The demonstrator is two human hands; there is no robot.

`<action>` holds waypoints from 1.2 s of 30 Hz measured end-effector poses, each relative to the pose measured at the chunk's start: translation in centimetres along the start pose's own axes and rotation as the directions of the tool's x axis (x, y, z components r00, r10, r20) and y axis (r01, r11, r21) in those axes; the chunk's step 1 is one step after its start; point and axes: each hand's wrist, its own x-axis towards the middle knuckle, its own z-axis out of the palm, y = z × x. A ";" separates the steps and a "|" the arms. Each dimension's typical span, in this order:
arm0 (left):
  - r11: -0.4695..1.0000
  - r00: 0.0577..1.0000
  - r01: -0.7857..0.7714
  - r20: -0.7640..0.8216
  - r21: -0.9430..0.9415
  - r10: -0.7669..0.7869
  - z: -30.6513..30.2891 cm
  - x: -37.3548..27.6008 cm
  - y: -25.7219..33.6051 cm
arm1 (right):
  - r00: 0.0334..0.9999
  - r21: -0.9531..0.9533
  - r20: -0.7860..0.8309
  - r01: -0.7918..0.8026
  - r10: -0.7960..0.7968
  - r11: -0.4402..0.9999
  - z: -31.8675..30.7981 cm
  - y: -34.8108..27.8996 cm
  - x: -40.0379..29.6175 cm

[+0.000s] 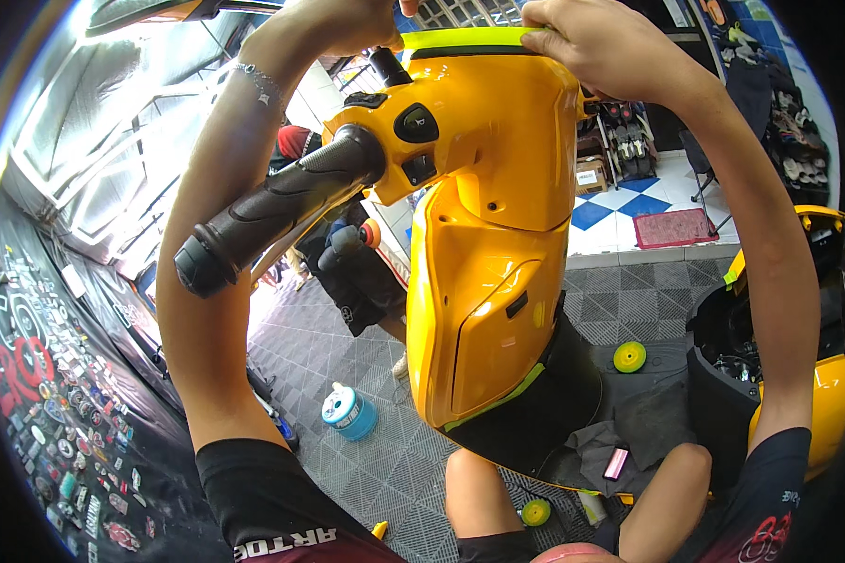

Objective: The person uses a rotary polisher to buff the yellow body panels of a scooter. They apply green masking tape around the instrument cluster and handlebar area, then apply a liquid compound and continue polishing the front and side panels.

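A yellow motor scooter's front body [496, 295] stands before me, its black handlebar grip [282, 204] passing in front of my left forearm. A neon yellow strip of masking tape [465, 38] runs along the top edge of the handlebar cover, above a dark band. My right hand [598, 46] pinches the right end of this strip between thumb and finger. At its left end is my left hand [359, 24], partly cut off by the picture's top edge, so its grip is unclear. More neon tape [496, 397] edges the black covering below the leg shield.
Neon yellow rolls [629, 357] [535, 512] lie on the footboard and near my knee. A dark cloth [598, 447] and a pink, shiny phone-like object [615, 464] are there too. A blue tub [349, 412] stands on the tiled floor. Another person [355, 274] is behind the scooter.
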 end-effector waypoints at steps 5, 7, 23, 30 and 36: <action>0.995 0.996 0.074 0.046 0.063 -0.077 -1.0 -0.4 0.1 | 0.989 0.232 0.143 -0.068 0.035 0.970 2.1 3.2 2.3; 0.997 0.994 0.069 0.081 0.043 -0.072 -1.1 -0.2 0.0 | 0.948 0.319 0.280 -0.242 0.153 0.916 0.4 2.1 2.1; 0.994 0.991 0.084 0.096 0.071 -0.090 0.0 0.2 0.1 | 0.965 0.277 0.095 -0.260 0.243 0.925 2.5 2.9 2.0; 0.991 0.984 0.129 0.115 0.043 -0.133 -0.3 0.4 0.5 | 0.955 0.340 0.158 -0.293 0.253 0.894 2.0 2.9 2.1; 0.989 0.984 0.131 0.112 0.066 -0.138 -0.4 0.4 0.8 | 0.946 0.452 0.262 -0.297 0.193 0.841 0.6 3.0 1.9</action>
